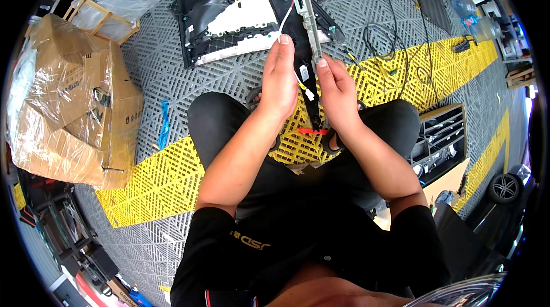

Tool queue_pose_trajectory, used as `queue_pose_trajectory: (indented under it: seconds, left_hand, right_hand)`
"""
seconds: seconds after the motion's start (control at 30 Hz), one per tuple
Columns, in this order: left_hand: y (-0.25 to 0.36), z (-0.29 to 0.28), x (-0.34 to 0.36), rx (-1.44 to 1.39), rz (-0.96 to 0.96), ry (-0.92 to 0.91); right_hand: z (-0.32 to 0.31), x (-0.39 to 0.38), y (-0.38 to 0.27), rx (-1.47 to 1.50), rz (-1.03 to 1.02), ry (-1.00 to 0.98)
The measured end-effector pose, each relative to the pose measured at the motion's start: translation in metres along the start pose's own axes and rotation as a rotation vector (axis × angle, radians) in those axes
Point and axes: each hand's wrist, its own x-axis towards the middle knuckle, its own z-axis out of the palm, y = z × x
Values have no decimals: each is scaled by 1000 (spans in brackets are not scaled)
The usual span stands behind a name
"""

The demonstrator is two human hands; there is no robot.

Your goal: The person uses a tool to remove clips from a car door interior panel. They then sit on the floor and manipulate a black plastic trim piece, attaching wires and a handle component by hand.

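Observation:
A long black trim piece (290, 16) stands tilted between my hands, tapering toward its near end. My left hand (279, 81) is closed along its left edge, thumb up, with the fingers mostly hidden. A white cable with a red wire (287, 16) runs from the trim's far end to my left thumb. Along the right edge lies a narrow light grey plastic strip (307, 15) with cut-outs. My right hand (338, 89) pinches its near end between thumb and fingers. A small white connector (310, 94) hangs against the trim's lower part. Just beyond lies a black car door panel (197, 6) with a white section.
A plastic-wrapped cardboard box (74, 106) stands at the left, with a wooden frame (106, 18) behind it. Black cables (381, 40) lie on the floor at the far right. By my right knee is a compartmented box (444, 135). A blue strip (164, 118) lies on the left.

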Motion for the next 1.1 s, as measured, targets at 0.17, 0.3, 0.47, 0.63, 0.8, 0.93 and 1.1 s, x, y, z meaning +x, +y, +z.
queue_pose_trajectory:
  seconds: [0.17,0.3,0.47,0.63,0.8,0.93,1.1]
  left_hand:
    - [-5,-4,3,-39,-18,24]
    - [0,-4,4,52,30,-5]
    - [-5,-17,9,99,-17,1]
    - [14,-14,8,19,-80,152]
    - [43,-30,21,-108,-52,244]
    - [52,-51,25,-156,-44,262]
    - [57,-73,31,-222,-2,284]
  right_hand:
    - [-1,5,8,-17,-35,-10]
    - [-4,9,3,187,128,-46]
    - [-7,11,6,300,199,-112]
    - [-18,21,3,343,233,-304]
    - [-39,16,0,142,298,-597]
    - [-41,6,3,-41,114,-566]
    - [-56,9,11,-40,240,-568]
